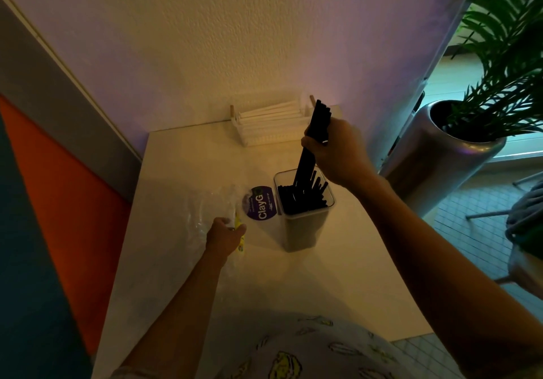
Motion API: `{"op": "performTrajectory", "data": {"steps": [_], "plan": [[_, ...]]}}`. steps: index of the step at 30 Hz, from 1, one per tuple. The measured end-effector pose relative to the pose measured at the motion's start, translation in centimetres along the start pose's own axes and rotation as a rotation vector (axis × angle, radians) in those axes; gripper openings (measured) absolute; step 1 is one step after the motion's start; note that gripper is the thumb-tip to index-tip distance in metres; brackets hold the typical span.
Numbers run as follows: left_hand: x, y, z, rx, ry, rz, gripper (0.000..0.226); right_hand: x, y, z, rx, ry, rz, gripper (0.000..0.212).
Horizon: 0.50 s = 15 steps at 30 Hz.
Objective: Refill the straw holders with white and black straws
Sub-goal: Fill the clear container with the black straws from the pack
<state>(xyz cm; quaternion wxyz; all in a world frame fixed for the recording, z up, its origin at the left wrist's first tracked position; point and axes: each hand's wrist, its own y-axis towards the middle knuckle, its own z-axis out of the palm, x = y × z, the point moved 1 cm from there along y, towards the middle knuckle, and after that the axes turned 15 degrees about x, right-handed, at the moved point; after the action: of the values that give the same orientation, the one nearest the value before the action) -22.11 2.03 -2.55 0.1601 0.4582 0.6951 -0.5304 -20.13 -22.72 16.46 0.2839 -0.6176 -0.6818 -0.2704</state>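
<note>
Your right hand (338, 149) is curled round a bundle of black straws (316, 132), gripping it near the middle so the tops stand clear above your fist and the lower ends already dip inside the clear holder (304, 202). The bundle's long axis runs almost upright, leaning a little toward the wall, and the holder sits directly below your hand, so the coming move looks like a straight drop along that axis; ease the lean first, or the ends may catch on the black straws already standing inside. Your left hand (226, 236) is nearer to you and well off to the left of the holder, its fingers pinching the crumpled clear plastic bag (202, 217) that carries a round purple label (260, 202) and a yellow strip. The white straws (270, 115) lie flat in a white tray (264, 136) against the wall, beyond the holder. Everything rests on a pale table (323, 290) pushed into a corner, under dim warm light. To the right a plant (505, 55) stands in a silver pot (440, 158) on a tiled floor.
</note>
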Motion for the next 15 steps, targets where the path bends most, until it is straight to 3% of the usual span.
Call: {"op": "performTrajectory", "data": {"steps": [5, 11, 15], "plan": [[-0.5, -0.1, 0.3, 0.046, 0.012, 0.001, 0.066, -1.4, -0.6, 1.4, 0.038, 0.011, 0.038, 0.025], [-1.5, 0.1, 0.1, 0.083, 0.178, 0.075, 0.109, -2.3, -1.3, 2.9, 0.094, 0.019, 0.082, 0.027], [-3.4, -1.1, 0.7, 0.237, 0.283, 0.373, 0.125, -2.8, -1.5, 3.5, 0.140, -0.002, 0.126, 0.026]]}}
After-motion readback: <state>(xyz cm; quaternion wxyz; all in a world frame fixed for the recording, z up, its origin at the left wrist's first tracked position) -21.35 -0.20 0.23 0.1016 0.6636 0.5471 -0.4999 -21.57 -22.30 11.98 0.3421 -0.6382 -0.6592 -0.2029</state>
